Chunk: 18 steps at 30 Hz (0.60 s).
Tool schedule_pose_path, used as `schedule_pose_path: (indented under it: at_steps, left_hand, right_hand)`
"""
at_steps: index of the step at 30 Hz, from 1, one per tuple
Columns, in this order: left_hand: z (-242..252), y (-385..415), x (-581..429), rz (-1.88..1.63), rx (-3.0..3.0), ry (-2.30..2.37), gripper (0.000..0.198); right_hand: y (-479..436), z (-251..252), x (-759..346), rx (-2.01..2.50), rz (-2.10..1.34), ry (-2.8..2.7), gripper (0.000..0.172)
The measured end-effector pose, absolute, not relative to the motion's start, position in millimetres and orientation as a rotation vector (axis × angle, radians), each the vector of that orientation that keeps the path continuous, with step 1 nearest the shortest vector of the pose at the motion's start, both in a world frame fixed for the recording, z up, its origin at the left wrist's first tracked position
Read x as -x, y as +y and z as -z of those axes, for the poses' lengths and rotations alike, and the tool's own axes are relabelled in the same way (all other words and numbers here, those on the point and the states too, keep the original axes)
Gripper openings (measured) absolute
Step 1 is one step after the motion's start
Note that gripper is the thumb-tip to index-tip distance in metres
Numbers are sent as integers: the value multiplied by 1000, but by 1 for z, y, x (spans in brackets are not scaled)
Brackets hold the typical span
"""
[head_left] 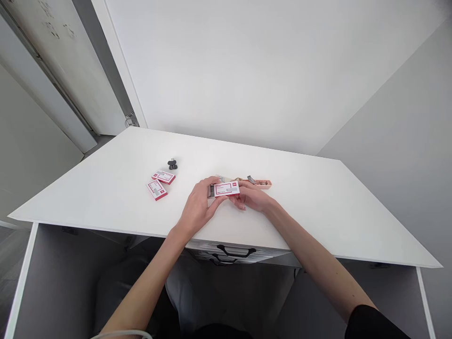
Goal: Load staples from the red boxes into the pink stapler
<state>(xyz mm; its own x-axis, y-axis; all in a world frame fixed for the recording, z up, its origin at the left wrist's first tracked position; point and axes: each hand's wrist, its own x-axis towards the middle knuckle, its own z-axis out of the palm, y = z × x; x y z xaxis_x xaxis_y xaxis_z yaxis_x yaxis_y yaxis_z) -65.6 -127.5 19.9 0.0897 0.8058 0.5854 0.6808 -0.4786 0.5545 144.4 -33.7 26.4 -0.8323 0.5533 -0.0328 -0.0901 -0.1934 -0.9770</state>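
Between my two hands, a white-and-red staple box [226, 189] is held just above the desk. My left hand [199, 205] grips its left end, thumb along the lower edge and fingers over the top. A dark grey part shows at that end, and the box looks partly slid open. My right hand [252, 197] closes around the right end, its fingers partly hidden behind the box. Just beyond the hands lies a pink tray [267, 184] with small metallic pieces in it. A pale item [223, 179] behind the box is mostly covered.
Two similar staple boxes, one nearer [157, 189] and one farther [163, 177], lie on the left of the white desk [318, 207]. A small black object [172, 163], perhaps a staple remover, sits behind them. Drawers with black handles [236, 251] are below the desk's front edge.
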Motion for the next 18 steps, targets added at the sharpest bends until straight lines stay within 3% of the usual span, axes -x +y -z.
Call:
schedule_pose_path:
  at_steps: [18]
  left_hand:
    - [-20, -123, 64, -1389, -2032, 1789, 39]
  right_hand:
    - [-32, -26, -143, 758, -1575, -1540, 34]
